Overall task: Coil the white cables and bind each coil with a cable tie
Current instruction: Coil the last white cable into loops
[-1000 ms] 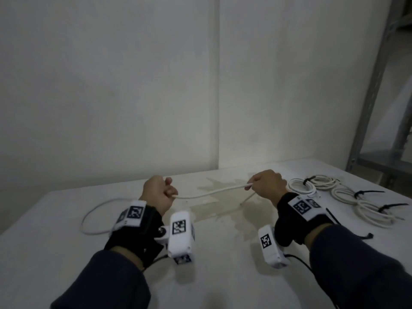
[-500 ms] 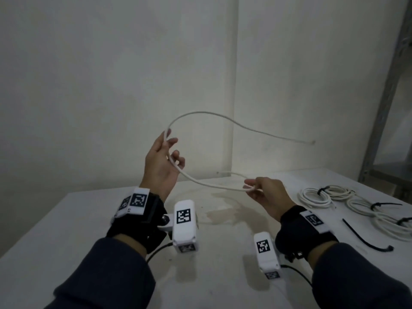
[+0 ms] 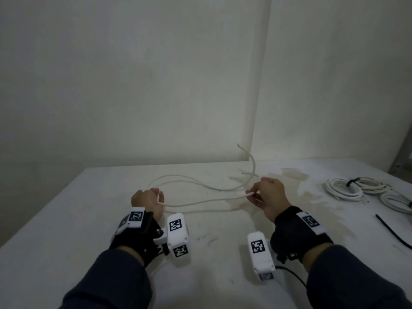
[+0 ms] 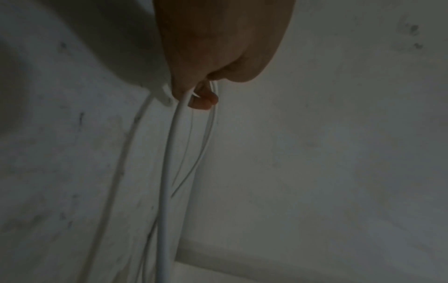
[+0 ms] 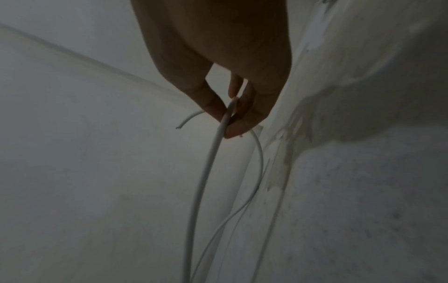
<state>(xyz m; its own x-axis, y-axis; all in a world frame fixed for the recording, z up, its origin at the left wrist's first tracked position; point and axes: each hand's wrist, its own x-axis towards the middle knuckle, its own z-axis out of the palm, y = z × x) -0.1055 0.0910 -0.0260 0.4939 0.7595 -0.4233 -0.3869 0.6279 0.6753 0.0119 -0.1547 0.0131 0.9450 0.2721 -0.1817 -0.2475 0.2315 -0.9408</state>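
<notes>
Both hands have come down from the raised position of half a second ago, and the white cable (image 3: 200, 202), which then arched high in the air above the left hand, now sags in long shallow loops just above the table (image 3: 66, 219).

Left hand (image 3: 148, 202): positioned low over the table at the left end of the loops. The fingers are curled round several gathered strands. The left wrist view shows the white cable (image 4: 167, 172) leaving the closed left hand (image 4: 218, 42) as several strands, with one fingertip (image 4: 203, 101) visible beside them.

Right hand (image 3: 268, 197): positioned at the right end of the loops, well apart from the left hand. The thumb and fingertips pinch one strand. The right wrist view shows the right hand (image 5: 218, 47) with thumb and forefinger pressed together on the white cable (image 5: 201, 181); a thinner strand curves past just beside the grip.

One free end of the cable rises past the right hand toward the wall corner, and a second short end shows below it.

Two bound coils (image 3: 347, 188) lie on the table at the far right, the nearer one wrapped with a black cable tie (image 3: 352, 182). A loose black tie (image 3: 392, 233) lies flat on the table nearer the person, apart from the coils. A pale brown stain (image 3: 294, 175) marks the table surface beyond the right hand.
</notes>
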